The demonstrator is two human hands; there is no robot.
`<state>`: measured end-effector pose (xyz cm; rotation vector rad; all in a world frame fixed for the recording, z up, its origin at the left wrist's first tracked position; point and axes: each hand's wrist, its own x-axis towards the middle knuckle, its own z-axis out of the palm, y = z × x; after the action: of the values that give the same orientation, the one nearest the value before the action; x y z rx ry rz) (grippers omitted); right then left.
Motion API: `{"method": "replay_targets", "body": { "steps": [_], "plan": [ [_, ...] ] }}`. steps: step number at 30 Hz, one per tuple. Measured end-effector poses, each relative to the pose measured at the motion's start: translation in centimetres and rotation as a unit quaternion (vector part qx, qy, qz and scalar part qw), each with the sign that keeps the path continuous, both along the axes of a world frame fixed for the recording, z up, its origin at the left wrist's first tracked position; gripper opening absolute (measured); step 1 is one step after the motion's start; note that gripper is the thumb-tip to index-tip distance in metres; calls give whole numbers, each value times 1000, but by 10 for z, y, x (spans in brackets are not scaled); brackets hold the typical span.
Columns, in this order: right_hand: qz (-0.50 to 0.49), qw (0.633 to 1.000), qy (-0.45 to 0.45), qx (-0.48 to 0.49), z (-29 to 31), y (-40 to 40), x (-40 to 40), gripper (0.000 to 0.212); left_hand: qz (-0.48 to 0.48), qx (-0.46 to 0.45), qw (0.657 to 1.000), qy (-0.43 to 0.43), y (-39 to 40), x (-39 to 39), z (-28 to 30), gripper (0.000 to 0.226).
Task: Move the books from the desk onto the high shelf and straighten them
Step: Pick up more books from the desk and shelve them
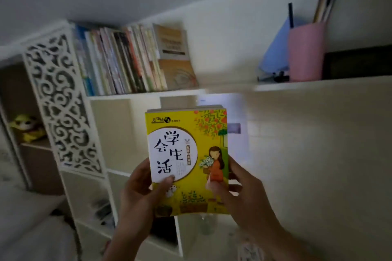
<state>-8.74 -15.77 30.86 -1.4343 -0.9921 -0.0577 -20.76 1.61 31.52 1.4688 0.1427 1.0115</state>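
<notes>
Both hands, left hand [141, 192] and right hand [244, 193], clasp the yellow paperback stack [187, 161] by its lower edges, fingers curled round. It looks light, slightly floppy and glossy, so gripping near the spine seems wisest.

Left hand [139, 192]: I have it raised in front of the camera, palm turned inward, forearm running down to the lower frame edge. Thumb [164, 184] lies flat across the front cover of the yellow book [186, 161]; the remaining fingers curl out of sight behind its left edge. Grip firm, pinching type.

Right hand [244, 193]: I hold it at matching height, back of hand toward the camera, forearm entering from the lower right corner. Fingers [234, 167] wrap the book's right edge; thumb position unclear through blur. Grip closed on that edge.

Both wrists roughly straight, hands level with each other.
</notes>
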Motion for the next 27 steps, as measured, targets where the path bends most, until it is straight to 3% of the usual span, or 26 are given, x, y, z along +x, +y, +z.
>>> {"method": "replay_targets", "body": {
  "steps": [3, 8, 14, 18, 22, 27],
  "plan": [
    [27, 997, -63, 28, 65, 36, -5, 48, 50, 56, 996, -43, 31, -16, 63, 55],
    [11, 989, -143, 39, 174, 77, 24, 32, 92, 117, 986, -68, 65, -4, 160, 67],
    [31, 997, -69, -10, 261, 109, 100, 16, 190, 156, 967, -70, 98, 80, 234, 67],
    [35, 997, -9, -66, 274, 127, 155, 37, 216, 173, 959, -57, 115, 140, 246, 60],
    [9, 993, 11, -113, 268, 152, 199, 46, 213, 182, 960, -12, 138, 183, 231, 52],
    [14, 987, 35, -156, 268, 178, 232, 62, 228, 245, 942, -4, 160, 206, 221, 68]
  ]
}}
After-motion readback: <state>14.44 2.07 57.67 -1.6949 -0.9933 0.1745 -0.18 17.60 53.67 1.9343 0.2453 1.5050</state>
